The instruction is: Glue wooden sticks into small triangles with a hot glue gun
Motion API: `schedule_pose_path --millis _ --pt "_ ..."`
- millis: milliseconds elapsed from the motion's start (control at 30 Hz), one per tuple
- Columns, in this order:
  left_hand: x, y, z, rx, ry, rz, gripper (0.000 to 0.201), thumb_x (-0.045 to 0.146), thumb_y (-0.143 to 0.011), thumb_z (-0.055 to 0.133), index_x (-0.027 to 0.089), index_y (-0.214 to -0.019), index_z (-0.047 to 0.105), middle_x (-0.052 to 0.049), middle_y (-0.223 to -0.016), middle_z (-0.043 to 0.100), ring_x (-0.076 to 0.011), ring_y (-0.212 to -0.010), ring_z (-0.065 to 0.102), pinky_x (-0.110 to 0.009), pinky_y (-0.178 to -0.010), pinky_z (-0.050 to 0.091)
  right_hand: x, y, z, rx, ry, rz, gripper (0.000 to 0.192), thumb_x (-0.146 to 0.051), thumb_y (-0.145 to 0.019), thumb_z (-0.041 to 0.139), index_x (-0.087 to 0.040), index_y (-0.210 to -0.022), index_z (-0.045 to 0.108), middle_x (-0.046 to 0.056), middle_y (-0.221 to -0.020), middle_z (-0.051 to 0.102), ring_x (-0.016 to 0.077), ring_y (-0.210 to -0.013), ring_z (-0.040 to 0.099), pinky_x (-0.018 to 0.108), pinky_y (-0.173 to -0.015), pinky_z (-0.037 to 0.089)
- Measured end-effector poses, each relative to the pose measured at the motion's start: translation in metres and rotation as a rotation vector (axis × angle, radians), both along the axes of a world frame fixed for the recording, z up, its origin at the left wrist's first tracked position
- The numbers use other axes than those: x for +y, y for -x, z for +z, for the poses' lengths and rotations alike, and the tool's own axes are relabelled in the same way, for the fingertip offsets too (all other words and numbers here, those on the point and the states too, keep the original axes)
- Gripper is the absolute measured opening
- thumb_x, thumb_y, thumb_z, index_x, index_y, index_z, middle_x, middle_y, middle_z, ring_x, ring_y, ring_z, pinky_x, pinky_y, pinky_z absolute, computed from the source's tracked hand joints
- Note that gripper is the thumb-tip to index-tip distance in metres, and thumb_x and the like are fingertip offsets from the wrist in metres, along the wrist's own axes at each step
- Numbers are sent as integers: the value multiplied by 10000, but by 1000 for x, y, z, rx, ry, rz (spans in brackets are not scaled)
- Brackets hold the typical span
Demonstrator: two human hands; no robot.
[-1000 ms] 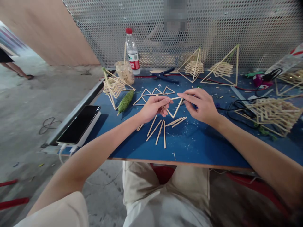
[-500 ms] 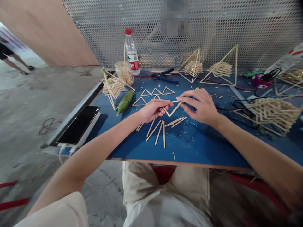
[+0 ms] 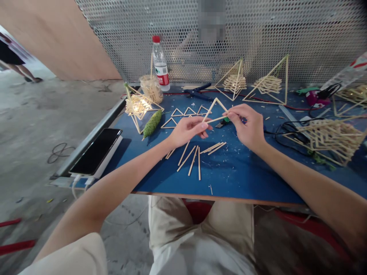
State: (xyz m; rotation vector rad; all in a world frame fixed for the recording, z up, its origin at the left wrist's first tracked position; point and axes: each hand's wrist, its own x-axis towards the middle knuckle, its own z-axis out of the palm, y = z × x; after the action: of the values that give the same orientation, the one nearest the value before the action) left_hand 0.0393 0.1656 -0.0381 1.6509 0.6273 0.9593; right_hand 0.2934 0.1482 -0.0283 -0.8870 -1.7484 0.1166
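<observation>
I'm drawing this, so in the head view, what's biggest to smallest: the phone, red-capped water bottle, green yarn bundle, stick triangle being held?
1. Smartphone, though it is nearest
2. Red-capped water bottle
3. Green yarn bundle and stick triangle: too alike to rank

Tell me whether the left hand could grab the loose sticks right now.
Probably yes: the loose sticks lie on the table on the near side of the left hand, mostly uncovered, though it may first have to release the triangle.

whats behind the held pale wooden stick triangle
The blue tabletop and part of a small flat wooden triangle show behind the pale wooden stick triangle. What its sides and the left hand cover cannot be seen.
</observation>
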Motion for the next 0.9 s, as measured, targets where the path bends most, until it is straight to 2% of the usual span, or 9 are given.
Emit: schedule_pose_path --millis 133,267,367,433,533,633,733,833,900 --pt "-3 -1 -2 65 -195 93 554 653 -1012 762 126 -1177 816 -120 -995 866 -139 -751 817 -239 -721 701 2 -1 0 13 115 -9 240 -439 -1077 704 -300 -982 875 35 -1002 849 227 -915 771 401 -827 607" --pt "0 -1 -5 51 -217 165 575 680 -1032 720 124 -1141 817 -123 -954 863 -135 -682 808 -226 -639 693 4 -1 -4 58 270 37 436 -678 -1051 665 -307 -991 884 64 -1026 850 249 -901 750 452 -859 615" --pt "4 -1 -9 46 -208 196 582 692 -1038 706 127 -1121 823 -124 -937 863 -135 -656 806 -219 -606 687 7 0 -7 187 422 92 561 -766 -1054 579 -305 -1014 897 58 -924 814 234 -873 731 433 -842 600" --pt "7 -1 -12 43 -231 215 574 677 -1049 699 128 -1154 829 -120 -930 863 -133 -653 806 -216 -604 686 8 1 -7 301 542 153 565 -771 -1051 572 -311 -1016 899 59 -902 792 233 -902 732 417 -832 594" --pt "8 0 -14 39 -309 253 526 611 -1082 685 135 -1250 832 -102 -931 866 -126 -657 807 -217 -618 691 8 3 -6 457 681 254 513 -767 -994 675 -303 -1007 892 78 -1039 813 231 -932 731 404 -815 596" --pt "6 1 -12 60 -466 270 410 473 -1126 652 149 -1302 832 -82 -951 873 -124 -695 820 -227 -666 706 6 6 -3 535 739 312 541 -798 -956 704 -288 -999 880 96 -1166 819 230 -934 729 408 -811 607" --pt "4 4 -7 88 -697 262 290 299 -1133 644 191 -1325 834 -59 -982 883 -121 -764 839 -232 -750 711 3 7 -1 548 744 343 512 -770 -957 727 -284 -1003 881 92 -1142 816 225 -942 727 397 -806 608" --pt "6 6 -4 81 -950 239 319 141 -1114 635 235 -1350 827 -32 -963 880 -104 -802 835 -212 -797 691 1 7 0 552 712 358 410 -698 -913 829 -312 -1032 895 60 -1067 809 201 -909 710 377 -818 607" --pt "9 7 -5 100 -1092 232 354 92 -1098 643 247 -1361 822 -38 -1018 879 -107 -873 836 -208 -831 679 1 7 0 560 707 360 408 -696 -857 885 -334 -1042 904 41 -1071 814 184 -880 695 372 -833 615"
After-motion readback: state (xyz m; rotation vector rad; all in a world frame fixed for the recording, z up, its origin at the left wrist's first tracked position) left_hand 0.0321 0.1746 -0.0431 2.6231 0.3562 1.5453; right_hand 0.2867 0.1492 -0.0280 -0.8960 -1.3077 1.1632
